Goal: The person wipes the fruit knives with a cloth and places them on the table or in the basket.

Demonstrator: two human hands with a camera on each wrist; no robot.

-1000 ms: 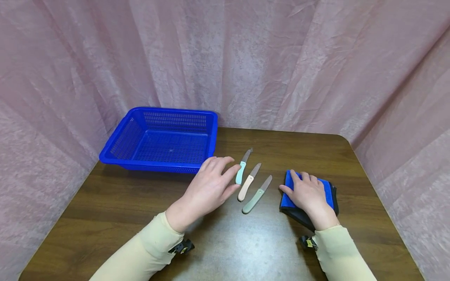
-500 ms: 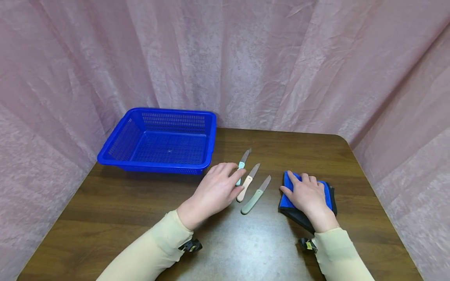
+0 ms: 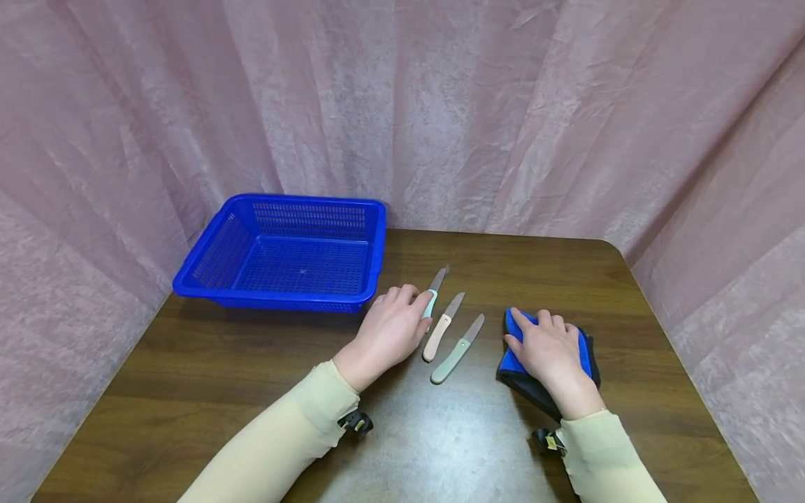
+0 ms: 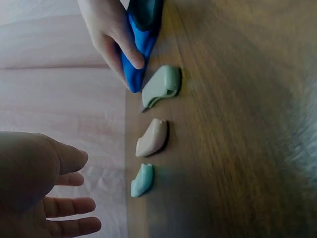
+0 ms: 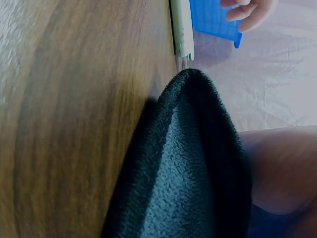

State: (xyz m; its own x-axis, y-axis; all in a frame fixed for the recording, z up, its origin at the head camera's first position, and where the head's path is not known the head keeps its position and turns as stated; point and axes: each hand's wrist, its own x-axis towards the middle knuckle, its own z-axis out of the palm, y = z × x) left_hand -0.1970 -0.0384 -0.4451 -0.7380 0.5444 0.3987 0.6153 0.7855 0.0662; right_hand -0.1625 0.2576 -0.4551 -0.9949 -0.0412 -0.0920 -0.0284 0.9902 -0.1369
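Observation:
Three small knives lie side by side on the wooden table: a turquoise-handled knife (image 3: 431, 302), a cream-handled knife (image 3: 437, 339) and a sage-green-handled knife (image 3: 450, 363). My left hand (image 3: 390, 328) hovers at the turquoise one and hides part of its handle in the head view. In the left wrist view the fingers of that left hand (image 4: 37, 181) are extended and apart, above the turquoise handle (image 4: 142, 180), with nothing between them. To the right, my right hand (image 3: 552, 353) rests with spread fingers on a folded blue and black cloth (image 3: 512, 361).
A blue plastic basket (image 3: 279, 300) with perforated walls stands at the back left of the table (image 3: 207, 391). A pink curtain (image 3: 440, 119) hangs behind the table and along its sides.
My left hand has moved right and slightly forward, over the turquoise-handled knife's handle. The right hand stays on the cloth, and the knives and basket lie as before.

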